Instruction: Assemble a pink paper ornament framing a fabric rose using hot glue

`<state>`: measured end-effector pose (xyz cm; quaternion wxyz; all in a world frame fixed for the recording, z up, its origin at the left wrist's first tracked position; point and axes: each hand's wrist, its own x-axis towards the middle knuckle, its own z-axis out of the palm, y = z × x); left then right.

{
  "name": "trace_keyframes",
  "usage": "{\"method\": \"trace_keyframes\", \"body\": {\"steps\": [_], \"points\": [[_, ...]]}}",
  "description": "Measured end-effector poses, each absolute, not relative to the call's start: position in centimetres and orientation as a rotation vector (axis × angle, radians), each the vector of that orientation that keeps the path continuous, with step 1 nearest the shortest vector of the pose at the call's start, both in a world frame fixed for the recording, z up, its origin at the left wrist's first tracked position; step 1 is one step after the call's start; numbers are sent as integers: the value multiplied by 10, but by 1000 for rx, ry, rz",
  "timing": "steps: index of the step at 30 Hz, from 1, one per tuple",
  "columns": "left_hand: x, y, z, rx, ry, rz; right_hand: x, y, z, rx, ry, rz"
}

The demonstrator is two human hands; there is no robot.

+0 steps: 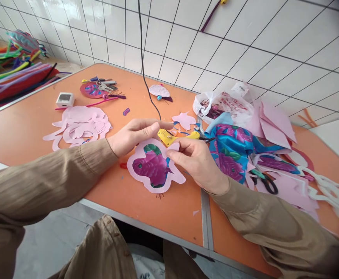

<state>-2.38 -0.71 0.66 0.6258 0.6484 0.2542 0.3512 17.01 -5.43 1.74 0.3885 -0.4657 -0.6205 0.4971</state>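
A pink fish-shaped cutout [155, 164] with purple, green and blue flowered fabric at its middle lies near the table's front edge. My right hand [197, 161] pinches its upper right edge between thumb and fingers. Just above the cutout, my left hand [139, 133] is open, its fingers stretched flat and pointing right. Behind both hands rests a curved yellow tool [175, 137] with screw holes, partly hidden; whether my left fingers touch it I cannot tell. A small pink offcut [184, 119] lies beyond it.
Pink cutouts [78, 128] are piled at left, near a small white box [65, 99] and keys [107, 86]. On the right are shiny blue flowered fabric [230, 151], black-handled scissors [270, 184], a plastic bag [230, 106] and white trimmings [332, 190]. A black cable [142, 58] hangs down the tiled wall.
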Motion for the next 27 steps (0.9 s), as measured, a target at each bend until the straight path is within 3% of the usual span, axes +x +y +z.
{"method": "trace_keyframes", "body": {"steps": [17,27], "points": [[-22,-4,5,1335,896,683,177,-50,9,-1127,-1495,1149],[-17,-9,13,1469,829,634,177,-49,9,-1135,-1590,1188]]}}
